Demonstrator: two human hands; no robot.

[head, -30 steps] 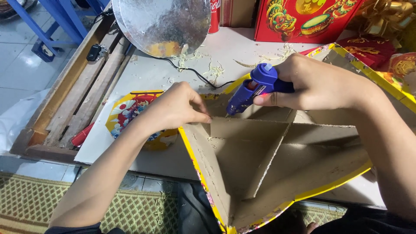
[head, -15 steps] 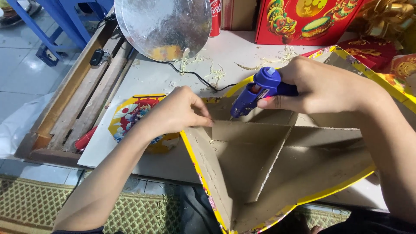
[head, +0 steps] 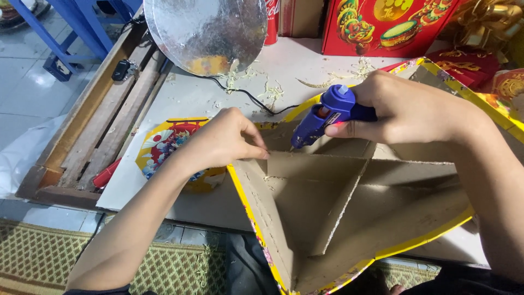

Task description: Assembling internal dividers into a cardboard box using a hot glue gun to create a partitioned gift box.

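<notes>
A large brown cardboard frame (head: 349, 218) with yellow printed edges and inner dividers lies tilted in front of me. My right hand (head: 409, 109) grips a blue glue gun (head: 327, 114), its nozzle pointing down at the top corner where a divider meets the frame's wall. My left hand (head: 224, 142) pinches the upper end of the frame's left wall right beside that nozzle, fingertips touching the cardboard.
A round silver board (head: 207, 33) leans at the back of the white tabletop (head: 185, 98), with a black cable (head: 245, 95) and paper shreds. Red printed boxes (head: 382, 24) stand behind. A round colourful print (head: 164, 147) lies under my left wrist. Wooden slats (head: 93, 125) sit left.
The glue gun's nozzle has shifted slightly left and down toward the corner. My left hand stays pinched on the wall's end.
</notes>
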